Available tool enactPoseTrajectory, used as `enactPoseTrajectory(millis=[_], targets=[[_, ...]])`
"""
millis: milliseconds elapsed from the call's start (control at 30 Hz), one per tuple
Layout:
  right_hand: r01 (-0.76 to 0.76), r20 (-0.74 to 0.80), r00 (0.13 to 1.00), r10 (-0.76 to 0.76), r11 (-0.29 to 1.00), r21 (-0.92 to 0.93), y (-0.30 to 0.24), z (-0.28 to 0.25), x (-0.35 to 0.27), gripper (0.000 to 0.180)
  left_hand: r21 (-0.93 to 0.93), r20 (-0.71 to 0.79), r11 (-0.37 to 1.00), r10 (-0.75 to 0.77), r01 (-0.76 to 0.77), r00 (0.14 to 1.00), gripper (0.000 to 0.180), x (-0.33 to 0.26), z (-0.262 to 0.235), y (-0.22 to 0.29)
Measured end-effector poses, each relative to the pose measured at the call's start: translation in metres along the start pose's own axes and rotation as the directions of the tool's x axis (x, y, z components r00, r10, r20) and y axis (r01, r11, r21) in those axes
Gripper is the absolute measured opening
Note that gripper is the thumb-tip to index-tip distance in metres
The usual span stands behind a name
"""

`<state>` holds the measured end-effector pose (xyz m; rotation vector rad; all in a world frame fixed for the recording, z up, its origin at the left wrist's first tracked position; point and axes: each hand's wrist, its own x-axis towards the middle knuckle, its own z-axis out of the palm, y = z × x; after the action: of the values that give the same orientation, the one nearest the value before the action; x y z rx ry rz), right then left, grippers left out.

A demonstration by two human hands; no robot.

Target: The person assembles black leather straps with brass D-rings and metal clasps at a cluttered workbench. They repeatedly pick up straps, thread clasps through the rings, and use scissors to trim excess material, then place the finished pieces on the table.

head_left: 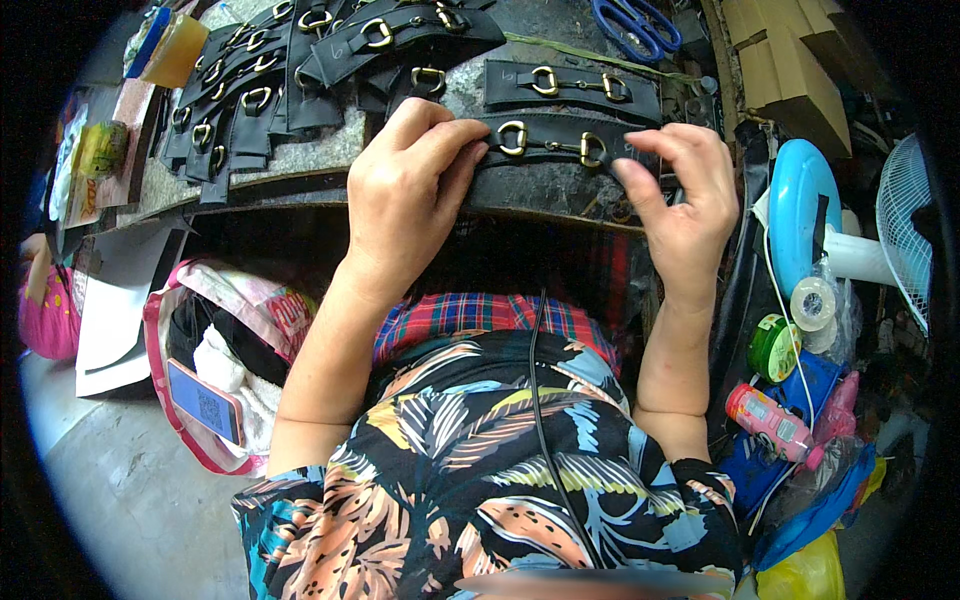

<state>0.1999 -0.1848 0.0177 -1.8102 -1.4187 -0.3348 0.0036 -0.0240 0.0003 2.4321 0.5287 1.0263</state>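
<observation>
A black leather strap (552, 139) with brass D-rings and a small brass snap hook lies across the near edge of the workbench. At its left end, the thumb and index finger of my left hand (405, 165) are pinched on it. My right hand (685, 190) is over the strap's right end, thumb and index finger curved and apart, with part of the leather showing between them. Just beyond lies a second black strap (570, 88) with matching brass fittings. More such straps (265, 100) are piled on the left part of the bench.
Blue-handled scissors (640, 28) lie at the far side of the bench (320, 155). On the right are cardboard boxes (790, 85), a blue-and-white fan (805, 190), a tape roll (813, 303) and a pink bottle (770, 420). A bag with a phone (205, 400) sits at lower left.
</observation>
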Motion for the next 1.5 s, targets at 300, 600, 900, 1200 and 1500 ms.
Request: enactPoseTrajectory(millis=[300,600,900,1200,1500], targets=[[-0.055,0.079,0.996,0.051,0.998,0.043,0.001,0.005,-0.001,0.02,0.02,-0.002,1.0,0.014,-0.014,1.0,0.016,-0.001,0.001,-0.002],[-0.216,0.144,0.973,0.181,0.935,0.283,0.005,0.004,0.003,0.013,0.011,0.002,1.0,-0.005,0.005,1.0,0.017,-0.002,0.002,-0.001],[-0.336,0.164,0.94,0.298,0.891,0.305,0.003,0.006,0.003,0.013,0.028,0.008,1.0,-0.009,0.009,1.0,0.018,-0.001,0.002,0.0],[-0.255,0.04,0.967,0.253,0.946,0.198,0.005,0.021,-0.002,0.013,0.002,0.004,0.999,-0.039,0.039,0.999,0.016,-0.001,0.001,0.002],[-0.247,-0.008,0.966,0.257,0.937,0.247,0.006,0.025,-0.005,0.011,-0.008,0.001,1.0,-0.023,0.023,1.0,0.018,-0.001,0.002,0.001]])
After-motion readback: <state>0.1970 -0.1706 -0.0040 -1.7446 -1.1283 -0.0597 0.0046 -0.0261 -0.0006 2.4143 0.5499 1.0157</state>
